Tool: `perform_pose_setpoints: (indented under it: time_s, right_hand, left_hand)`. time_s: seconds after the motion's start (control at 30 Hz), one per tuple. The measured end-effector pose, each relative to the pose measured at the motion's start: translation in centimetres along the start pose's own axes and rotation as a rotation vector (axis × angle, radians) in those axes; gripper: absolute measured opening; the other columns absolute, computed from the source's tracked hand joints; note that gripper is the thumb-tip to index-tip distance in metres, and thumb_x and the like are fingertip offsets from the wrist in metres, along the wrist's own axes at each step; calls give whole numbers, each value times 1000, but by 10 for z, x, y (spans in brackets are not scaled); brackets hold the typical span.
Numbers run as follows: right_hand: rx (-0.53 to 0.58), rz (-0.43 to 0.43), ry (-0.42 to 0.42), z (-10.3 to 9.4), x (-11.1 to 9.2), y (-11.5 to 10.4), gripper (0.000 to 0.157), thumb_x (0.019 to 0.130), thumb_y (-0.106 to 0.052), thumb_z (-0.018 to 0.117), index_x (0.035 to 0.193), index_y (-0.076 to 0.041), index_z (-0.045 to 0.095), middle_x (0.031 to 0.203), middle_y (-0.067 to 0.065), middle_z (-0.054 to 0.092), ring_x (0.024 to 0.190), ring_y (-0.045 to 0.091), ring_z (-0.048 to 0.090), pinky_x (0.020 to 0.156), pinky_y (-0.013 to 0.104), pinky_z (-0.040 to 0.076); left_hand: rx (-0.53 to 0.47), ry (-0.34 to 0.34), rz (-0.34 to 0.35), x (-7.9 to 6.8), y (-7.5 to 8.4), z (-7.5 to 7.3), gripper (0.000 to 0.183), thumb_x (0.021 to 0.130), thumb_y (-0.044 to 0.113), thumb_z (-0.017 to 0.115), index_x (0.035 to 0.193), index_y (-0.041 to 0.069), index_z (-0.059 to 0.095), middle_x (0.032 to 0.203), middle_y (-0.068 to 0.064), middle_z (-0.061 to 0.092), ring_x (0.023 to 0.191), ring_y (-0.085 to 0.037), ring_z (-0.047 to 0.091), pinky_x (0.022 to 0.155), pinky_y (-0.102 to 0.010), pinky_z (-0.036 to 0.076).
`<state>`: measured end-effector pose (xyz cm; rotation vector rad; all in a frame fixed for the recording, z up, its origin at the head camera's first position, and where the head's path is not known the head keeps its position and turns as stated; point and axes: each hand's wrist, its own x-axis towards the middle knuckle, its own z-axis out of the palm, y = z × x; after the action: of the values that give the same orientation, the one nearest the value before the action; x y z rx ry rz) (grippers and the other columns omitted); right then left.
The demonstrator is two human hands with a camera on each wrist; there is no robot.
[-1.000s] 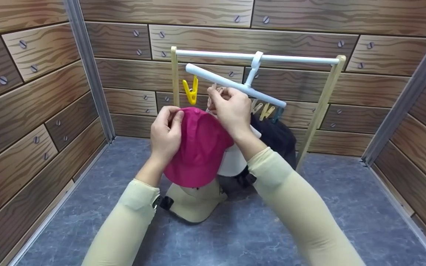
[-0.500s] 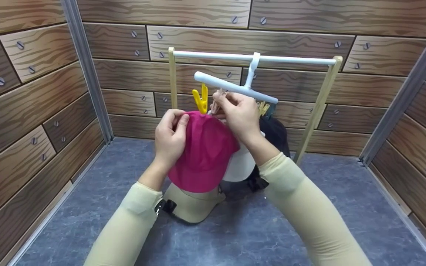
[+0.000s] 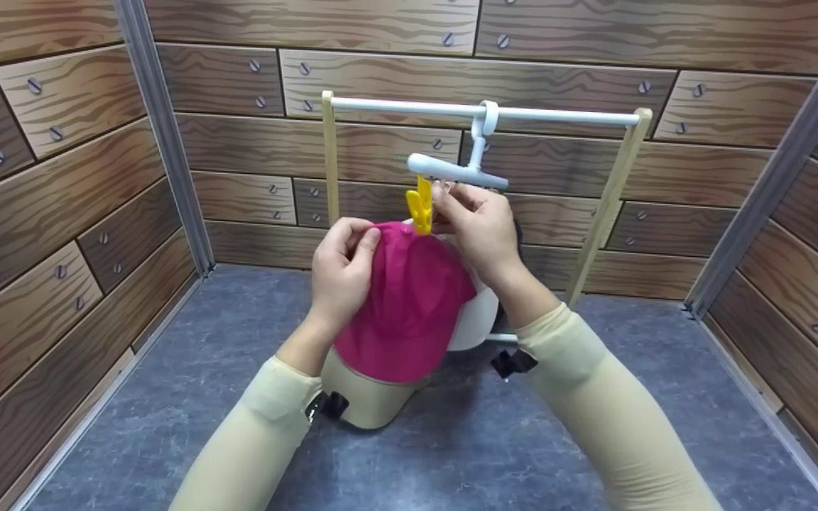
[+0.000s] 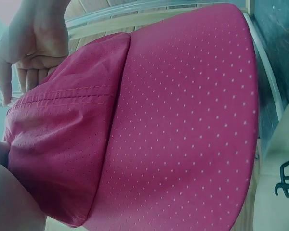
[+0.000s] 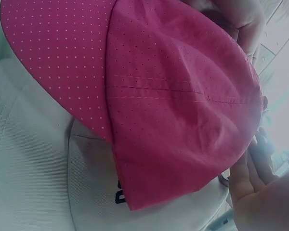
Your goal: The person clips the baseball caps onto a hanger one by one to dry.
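Observation:
My left hand (image 3: 341, 273) pinches the crown of a magenta baseball cap (image 3: 409, 312) between thumb and fingers; its dotted brim points down in the left wrist view. At the other side of the crown, my right hand (image 3: 483, 234) pinches a pale pink clothespin, now mostly hidden behind the fingers. A yellow clothespin (image 3: 420, 206) hangs from the light-blue hanger (image 3: 444, 169), its lower end overlapping the top of the magenta cap. The hanger's ring hooks over the rack bar.
Behind the magenta cap hangs a white cap (image 3: 476, 326), with dark lettering in the right wrist view. A beige cap (image 3: 370, 401) is below. The rack has a white bar (image 3: 558, 116) and wooden posts (image 3: 608, 206). Wood-patterned walls surround the grey floor (image 3: 189, 355).
Both hands have moved slightly right with the magenta cap. The hanger has swung about its hook, bringing the yellow clothespin right and down to the cap; the dark cap is now mostly hidden.

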<state>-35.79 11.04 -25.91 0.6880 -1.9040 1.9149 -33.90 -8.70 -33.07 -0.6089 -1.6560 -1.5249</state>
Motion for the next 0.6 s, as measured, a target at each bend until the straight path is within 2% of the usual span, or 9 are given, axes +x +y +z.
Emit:
perform_pose_setpoints:
  time_s: [0.1,0.23,0.37,0.53,0.6]
  right_hand:
    - [7,16,-12,-6,-3,-1,20,109,-14,72,99,2,79,94,13,80,82,20,81,78,34,67]
    - [9,15,-44,-17,-7,-4,23,111,-14,68,114,7,78,103,23,81,89,22,82,84,35,66]
    - [1,-5,-72,-25,-11,-5,25,112,-12,64,118,8,77,103,25,81,93,25,82,88,35,66]
    - [30,-22,-91,-33,-12,-6,26,111,-11,63,122,8,77,103,34,77,103,43,79,90,35,65]
    - [32,-31,-98,-36,-12,-5,27,112,-12,64,124,8,77,103,35,77,106,45,78,92,35,64]
  left_hand:
    - [-17,-9,-8,-1,3,5,6,108,1,69,105,-4,71,81,-6,70,68,-9,52,64,-22,42]
    - [-51,-26,-18,-2,7,12,6,108,1,69,105,-5,70,81,-7,70,68,-9,52,64,-22,42]
    - [-67,-28,-26,-3,10,19,6,107,-1,68,105,-6,70,82,-8,72,69,-7,55,64,-22,43]
    - [-55,-25,-12,-4,12,26,6,107,0,69,104,-5,70,80,-5,71,66,-7,52,63,-22,42]
    - [-49,-20,-5,-5,14,29,6,107,1,70,104,-5,71,78,-2,68,64,-7,50,61,-22,40]
